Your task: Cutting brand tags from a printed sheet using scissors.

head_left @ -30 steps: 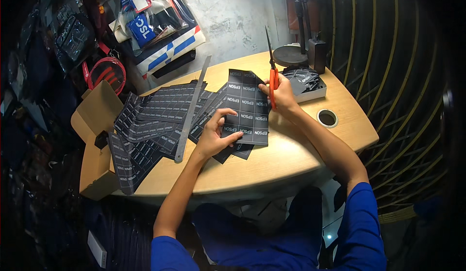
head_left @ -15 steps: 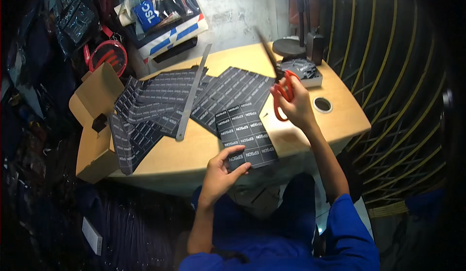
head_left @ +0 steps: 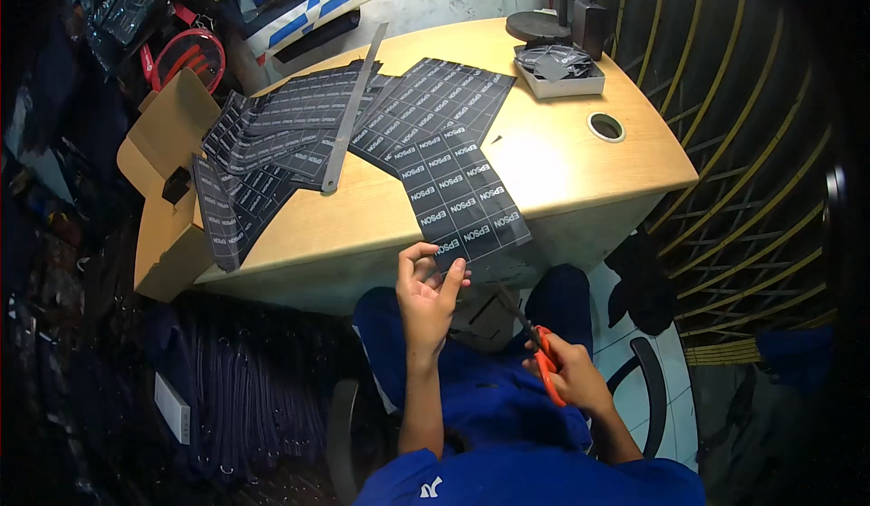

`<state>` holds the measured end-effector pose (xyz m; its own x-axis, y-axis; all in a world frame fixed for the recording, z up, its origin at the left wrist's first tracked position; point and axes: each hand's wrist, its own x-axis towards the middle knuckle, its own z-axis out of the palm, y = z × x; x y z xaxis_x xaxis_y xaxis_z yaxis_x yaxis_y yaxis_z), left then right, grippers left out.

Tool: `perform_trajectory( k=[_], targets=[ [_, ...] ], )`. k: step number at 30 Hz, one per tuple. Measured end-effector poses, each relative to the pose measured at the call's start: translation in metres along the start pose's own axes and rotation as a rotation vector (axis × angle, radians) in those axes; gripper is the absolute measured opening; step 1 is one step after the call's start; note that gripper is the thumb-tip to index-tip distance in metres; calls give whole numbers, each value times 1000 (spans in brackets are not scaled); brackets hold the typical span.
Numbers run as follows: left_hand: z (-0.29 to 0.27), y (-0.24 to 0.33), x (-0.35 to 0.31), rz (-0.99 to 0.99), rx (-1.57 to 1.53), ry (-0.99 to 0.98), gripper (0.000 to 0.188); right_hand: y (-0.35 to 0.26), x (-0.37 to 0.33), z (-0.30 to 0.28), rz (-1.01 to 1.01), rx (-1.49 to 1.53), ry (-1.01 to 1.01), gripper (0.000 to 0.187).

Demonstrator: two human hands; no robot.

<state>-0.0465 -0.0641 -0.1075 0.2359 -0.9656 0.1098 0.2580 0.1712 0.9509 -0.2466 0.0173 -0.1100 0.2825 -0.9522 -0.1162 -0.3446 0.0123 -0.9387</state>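
My left hand (head_left: 426,302) pinches the near left corner of a black sheet (head_left: 467,200) printed with a grid of pale-lettered labels. This sheet reaches past the table's front edge, its far end resting over other printed sheets (head_left: 444,98). Over my lap, my right hand (head_left: 580,379) grips scissors (head_left: 546,364) by their red-orange handles. The dark blades point up and left, below the held sheet and apart from it. How far the blades are spread is hard to make out.
A metal ruler (head_left: 349,125) lies across more printed sheets (head_left: 294,112) on the left. Beside them stands an open cardboard box (head_left: 161,221). On the right side of the table (head_left: 589,157) are a white tray of cut black pieces (head_left: 571,85) and a round hole with a pale rim (head_left: 594,134).
My right hand has brought the scissors down from above the table to over my lap. My left hand stays at the sheet's near corner. The view has tilted downward.
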Motion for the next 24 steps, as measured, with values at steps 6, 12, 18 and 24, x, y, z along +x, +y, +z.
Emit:
perform_trajectory(
  k=[6, 12, 18, 24],
  targets=[
    [2, -10, 4, 56, -89, 93, 13, 24, -19, 4, 42, -267, 61, 44],
    [-2, -8, 6, 54, 0, 49, 18, 48, -27, 12, 169, -74, 6, 51],
    [1, -21, 1, 33, 27, 43, 17, 58, -21, 26, 159, 174, -256, 38],
    [0, -22, -6, 33, -16, 31, 15, 60, -1, 37, -45, 219, -282, 36]
  ],
)
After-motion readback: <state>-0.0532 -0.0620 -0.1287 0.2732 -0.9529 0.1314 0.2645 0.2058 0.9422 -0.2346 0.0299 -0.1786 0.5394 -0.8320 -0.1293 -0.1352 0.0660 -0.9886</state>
